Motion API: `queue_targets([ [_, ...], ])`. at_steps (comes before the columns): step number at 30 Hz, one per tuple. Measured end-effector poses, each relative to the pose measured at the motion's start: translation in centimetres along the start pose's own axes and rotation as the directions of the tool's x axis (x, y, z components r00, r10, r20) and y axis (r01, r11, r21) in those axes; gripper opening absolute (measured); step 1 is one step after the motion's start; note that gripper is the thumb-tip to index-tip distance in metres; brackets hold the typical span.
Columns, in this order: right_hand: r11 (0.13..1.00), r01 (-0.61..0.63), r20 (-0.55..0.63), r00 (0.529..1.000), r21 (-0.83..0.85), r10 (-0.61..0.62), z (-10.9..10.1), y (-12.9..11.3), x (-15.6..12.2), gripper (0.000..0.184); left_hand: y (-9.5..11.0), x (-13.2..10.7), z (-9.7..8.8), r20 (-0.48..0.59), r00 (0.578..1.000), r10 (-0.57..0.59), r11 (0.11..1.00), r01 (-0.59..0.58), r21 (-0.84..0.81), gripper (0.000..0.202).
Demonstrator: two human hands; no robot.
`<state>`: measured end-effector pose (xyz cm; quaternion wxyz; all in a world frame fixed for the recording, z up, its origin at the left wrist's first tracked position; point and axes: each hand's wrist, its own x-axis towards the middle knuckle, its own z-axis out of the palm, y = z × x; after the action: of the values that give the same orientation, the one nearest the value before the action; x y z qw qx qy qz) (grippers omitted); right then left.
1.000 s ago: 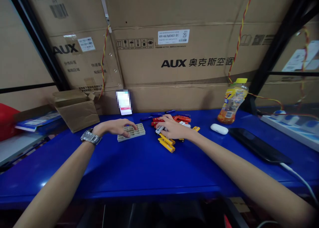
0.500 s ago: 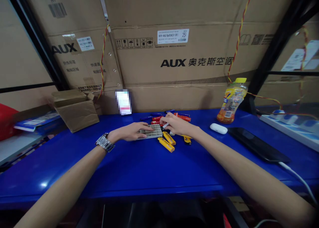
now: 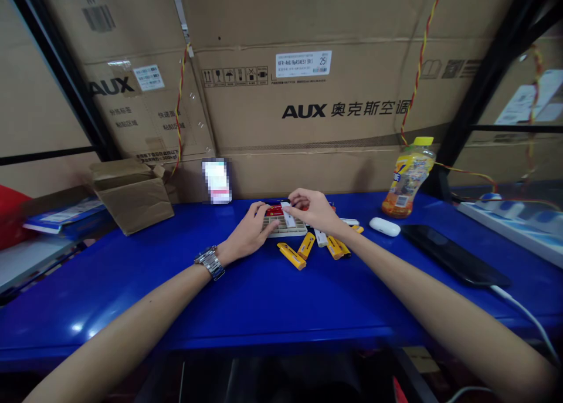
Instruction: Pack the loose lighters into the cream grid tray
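On my feed I read AUX 奥克斯空调 on the wide carton (image 3: 352, 139), with a white label (image 3: 303, 64) above it bearing KFR-46G/BpR3AES1 (B1) and 25. The left carton (image 3: 136, 45) shows me AUX again, HY over a barcode (image 3: 99, 17), 粘贴区域 twice and 300kgf. I also see handling symbols (image 3: 234, 76) on the wide carton, including up-arrows, a glass and an umbrella.

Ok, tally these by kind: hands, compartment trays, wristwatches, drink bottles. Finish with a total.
Left hand plus right hand: 2 hands
Compartment tray: 1
Wristwatch: 1
Drink bottle: 1
Total: 5
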<state>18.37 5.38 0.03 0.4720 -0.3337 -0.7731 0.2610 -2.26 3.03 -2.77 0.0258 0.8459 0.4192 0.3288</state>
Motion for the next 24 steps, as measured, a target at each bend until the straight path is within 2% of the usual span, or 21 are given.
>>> queue_targets([
  [3,0.993,-0.041,-0.003,0.999,0.113,0.041,1.3,-0.3,-0.1,0.032,1.1,0.0,-0.3,-0.069,0.998,0.011,0.999,-0.014,-0.045,0.037],
  [6,0.989,-0.056,0.013,0.998,0.135,0.055,2.1,-0.9,-0.2,0.034,2.1,-0.1,-0.4,-0.072,0.997,0.008,0.989,-0.019,-0.146,0.033],
  [8,0.988,-0.072,0.062,0.996,0.14,0.064,2.3,-1.3,-0.4,0.033,2.4,-0.2,-0.4,-0.053,0.998,-0.03,0.98,0.018,-0.198,0.027],
  [10,0.99,-0.065,0.101,0.993,0.124,0.053,2.1,-1.5,-0.5,0.031,2.3,-0.2,-0.4,-0.052,0.991,-0.12,0.965,0.104,-0.242,0.02],
  [13,1.0,-0.012,0.097,0.995,0.0,0.012,1.2,-1.4,-0.5,0.032,1.8,-0.2,-0.6,-0.109,0.953,-0.281,0.91,0.229,-0.345,0.02],
  [15,0.993,0.012,0.071,0.997,-0.119,-0.004,0.4,-1.0,-0.5,0.032,1.4,-0.2,-0.7,-0.152,0.924,-0.351,0.873,0.264,-0.411,0.021],
  [19,0.953,0.044,0.035,0.999,-0.301,-0.035,-1.2,0.3,-0.3,0.031,1.1,-0.3,-1.0,-0.219,0.884,-0.414,0.843,0.281,-0.458,0.028],
  [24,0.92,0.046,0.044,0.999,-0.39,-0.031,-2.2,1.9,-0.2,0.031,1.1,-0.5,-1.4,-0.196,0.86,-0.47,0.833,0.359,-0.421,0.05],
])
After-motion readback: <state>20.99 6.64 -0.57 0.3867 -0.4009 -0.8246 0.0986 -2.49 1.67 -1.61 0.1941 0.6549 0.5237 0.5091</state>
